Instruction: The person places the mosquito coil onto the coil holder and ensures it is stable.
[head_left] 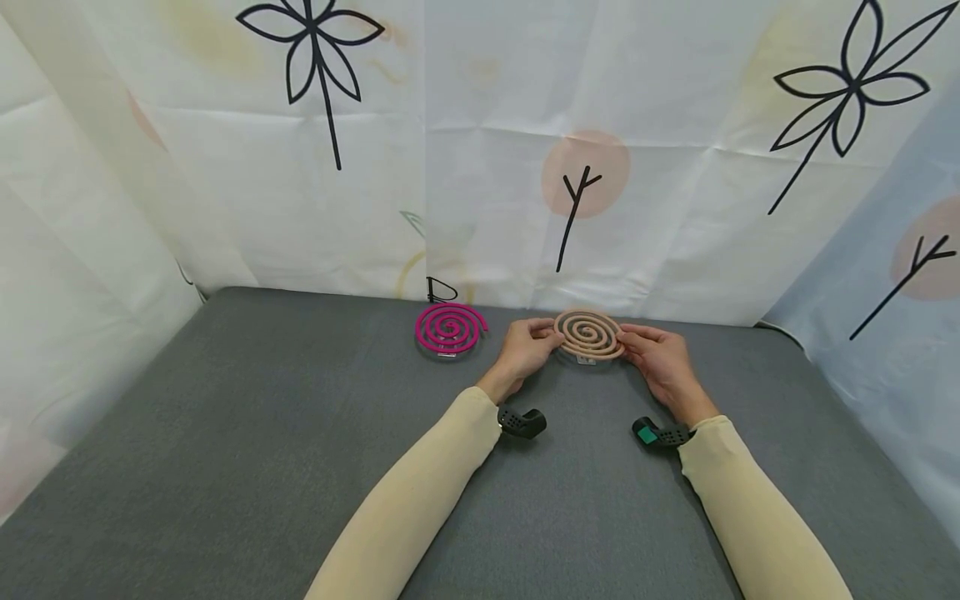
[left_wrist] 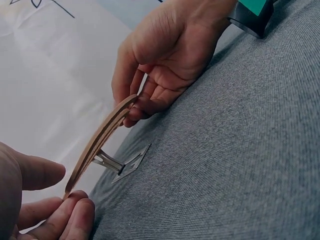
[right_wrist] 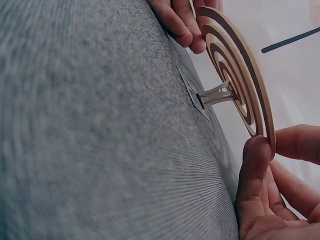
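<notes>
A tan mosquito coil (head_left: pixel 588 333) sits nearly level on a small metal stand (right_wrist: pixel 218 94), whose flat base rests on the grey tabletop. My left hand (head_left: pixel 522 348) holds the coil's left rim, fingertips at its edge; in the left wrist view the thumb (left_wrist: pixel 45 173) appears slightly off the rim. On the opposite side, my right hand (head_left: pixel 663 358) pinches the rim between thumb and fingers. The stand's upright meets the coil near its middle, seen from low down in both wrist views.
A pink mosquito coil (head_left: pixel 450 327) lies raised on its own support, left of my left hand, near the table's back edge. The grey table (head_left: pixel 262 442) extends to both sides. Behind it hangs a white cloth (head_left: pixel 487 208) with printed plants.
</notes>
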